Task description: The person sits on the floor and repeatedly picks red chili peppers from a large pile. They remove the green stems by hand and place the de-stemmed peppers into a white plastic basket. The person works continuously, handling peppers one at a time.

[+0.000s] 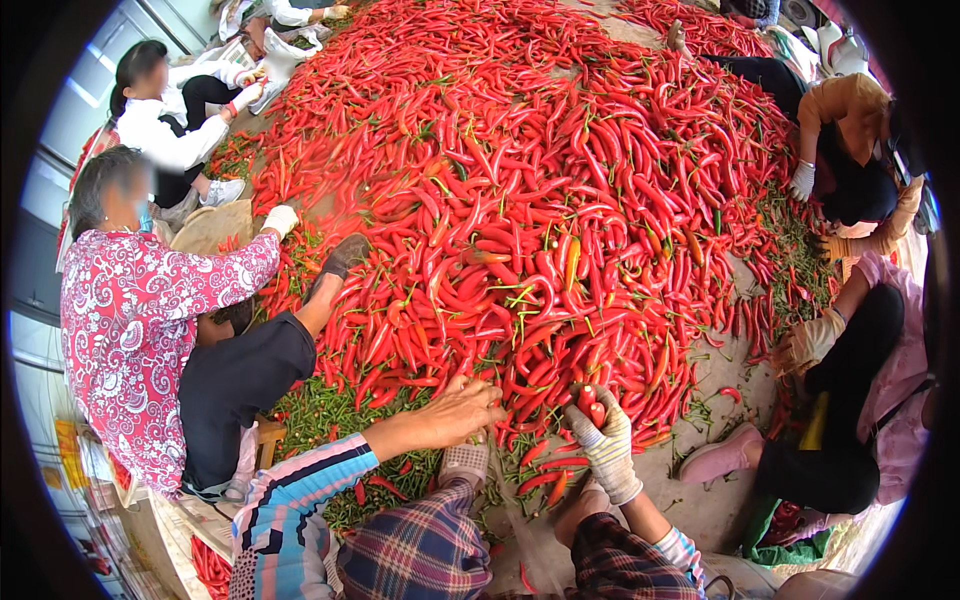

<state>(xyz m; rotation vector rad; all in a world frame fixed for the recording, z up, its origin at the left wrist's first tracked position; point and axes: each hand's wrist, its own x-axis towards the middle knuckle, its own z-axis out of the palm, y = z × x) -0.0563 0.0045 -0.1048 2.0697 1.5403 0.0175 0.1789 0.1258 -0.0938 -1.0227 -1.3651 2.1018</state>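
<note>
My right hand [606, 442], in a striped knit work glove, is closed around a couple of red chili peppers [590, 397], their blunt ends showing above the fingers. To its left, my bare left hand [461, 411] hovers at the front edge of a large heap of red chili peppers [510, 225]. Its fingers are curled, and what lies under them is hidden. Green stems [337, 412] are strewn on the ground beside my left forearm. Between my feet a few loose red peppers [551, 476] lie among stems. My knees in plaid cloth [420, 540] fill the bottom.
A person in a patterned red shirt [142, 315] sits at left, a gloved hand by the heap. Behind sits another in white [161, 135]. At right, a person in pink [892, 390] extends a shoe [720, 454]. A green bag [795, 532] lies lower right.
</note>
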